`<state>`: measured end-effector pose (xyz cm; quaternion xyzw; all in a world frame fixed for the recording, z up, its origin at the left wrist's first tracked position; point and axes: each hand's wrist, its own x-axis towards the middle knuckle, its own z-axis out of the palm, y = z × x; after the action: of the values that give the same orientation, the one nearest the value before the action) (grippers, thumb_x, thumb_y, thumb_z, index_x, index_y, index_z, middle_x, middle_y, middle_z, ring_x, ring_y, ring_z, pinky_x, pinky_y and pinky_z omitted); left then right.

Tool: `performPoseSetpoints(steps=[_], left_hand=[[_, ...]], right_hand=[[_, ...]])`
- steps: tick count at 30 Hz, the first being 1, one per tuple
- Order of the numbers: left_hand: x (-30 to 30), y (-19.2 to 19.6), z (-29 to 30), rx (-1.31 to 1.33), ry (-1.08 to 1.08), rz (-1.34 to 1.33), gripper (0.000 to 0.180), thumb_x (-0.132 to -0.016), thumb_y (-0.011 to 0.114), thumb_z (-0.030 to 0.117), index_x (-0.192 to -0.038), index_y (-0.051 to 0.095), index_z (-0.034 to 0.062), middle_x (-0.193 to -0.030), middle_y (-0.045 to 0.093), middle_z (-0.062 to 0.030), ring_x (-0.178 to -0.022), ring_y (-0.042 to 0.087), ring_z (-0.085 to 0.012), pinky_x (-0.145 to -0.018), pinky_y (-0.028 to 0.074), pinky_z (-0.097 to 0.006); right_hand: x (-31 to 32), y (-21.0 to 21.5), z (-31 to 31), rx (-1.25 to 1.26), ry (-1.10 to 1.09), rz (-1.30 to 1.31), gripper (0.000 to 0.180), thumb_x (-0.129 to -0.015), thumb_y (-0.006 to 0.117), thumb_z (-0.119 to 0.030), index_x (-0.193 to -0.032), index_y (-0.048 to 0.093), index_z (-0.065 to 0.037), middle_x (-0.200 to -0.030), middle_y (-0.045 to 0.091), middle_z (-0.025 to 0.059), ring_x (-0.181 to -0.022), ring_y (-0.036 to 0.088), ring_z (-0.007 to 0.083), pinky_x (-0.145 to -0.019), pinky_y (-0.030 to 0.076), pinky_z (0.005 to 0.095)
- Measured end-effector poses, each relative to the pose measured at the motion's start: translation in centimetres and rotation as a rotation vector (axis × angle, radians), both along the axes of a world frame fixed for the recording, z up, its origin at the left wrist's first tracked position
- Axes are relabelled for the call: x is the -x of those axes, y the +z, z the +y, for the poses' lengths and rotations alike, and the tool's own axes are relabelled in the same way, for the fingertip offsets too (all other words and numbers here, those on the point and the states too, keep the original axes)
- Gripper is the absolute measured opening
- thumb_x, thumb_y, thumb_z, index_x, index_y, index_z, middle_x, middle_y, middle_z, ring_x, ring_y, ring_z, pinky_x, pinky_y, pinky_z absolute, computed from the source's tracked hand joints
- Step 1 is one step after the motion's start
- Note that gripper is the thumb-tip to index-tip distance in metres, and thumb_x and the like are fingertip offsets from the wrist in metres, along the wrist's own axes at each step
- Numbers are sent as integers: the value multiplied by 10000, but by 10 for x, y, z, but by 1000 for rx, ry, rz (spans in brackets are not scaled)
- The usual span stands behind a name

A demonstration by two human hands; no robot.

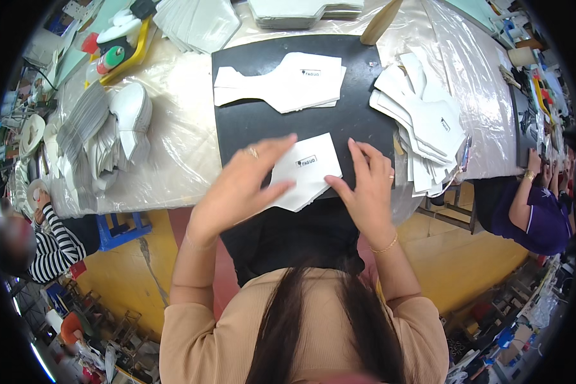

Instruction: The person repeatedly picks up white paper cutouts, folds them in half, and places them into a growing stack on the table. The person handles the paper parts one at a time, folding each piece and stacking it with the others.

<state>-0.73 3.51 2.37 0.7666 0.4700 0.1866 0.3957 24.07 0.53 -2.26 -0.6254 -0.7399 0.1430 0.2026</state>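
Observation:
A white shoe-upper piece with a small dark printed label lies near the front edge of a black board. Over its left side is my left hand, fingers and thumb spread. My right hand is at its right edge, with the fingers apart and the thumb at the piece's edge. Neither hand is closed round anything. Farther back on the board rest more white cut pieces, one on another, the top one bearing a similar label.
Fanned white pieces overlap the board's right edge. Curved white pieces stand in stacks at left; more stacks lie at the back. A wooden handle rises behind the board. A yellow tray holds bottles. People sit at both sides.

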Motion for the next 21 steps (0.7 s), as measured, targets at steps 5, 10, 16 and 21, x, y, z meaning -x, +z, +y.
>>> performPoseSetpoints(steps=[5,10,16,21], left_hand=[[-15,-35,67,-433,266,311,662,-801,814,300,-1365,576,48,-1418,540,-207,-1293,519,-389,-1094,391,-440],[-19,-54,88,-413,256,421,753,-717,864,366,-1357,589,80,-1425,538,-202,-1307,514,-373,-1098,376,-448],[-13,-51,85,-399,290,234,805,-710,876,308,-1409,528,111,-1378,567,-135,-1268,537,-311,-1158,269,-489],[-11,-36,70,-568,360,164,868,-692,893,269,-1437,478,112,-1376,555,-118,-1277,518,-297,-1175,241,-507]], right_hand=[[27,1,-2,33,43,-70,768,-743,829,-350,-1370,528,-26,-1398,490,110,-1184,472,309,-990,363,438],[30,6,0,169,45,100,663,-785,799,-255,-1357,535,-45,-1231,602,89,-1052,542,258,-932,381,391],[5,29,4,382,1,982,359,-913,696,-43,-1263,620,-28,-962,634,63,-869,617,104,-765,518,261],[-71,55,10,31,-238,1279,331,-940,680,-31,-1259,602,11,-1138,653,69,-999,630,116,-898,512,265]])
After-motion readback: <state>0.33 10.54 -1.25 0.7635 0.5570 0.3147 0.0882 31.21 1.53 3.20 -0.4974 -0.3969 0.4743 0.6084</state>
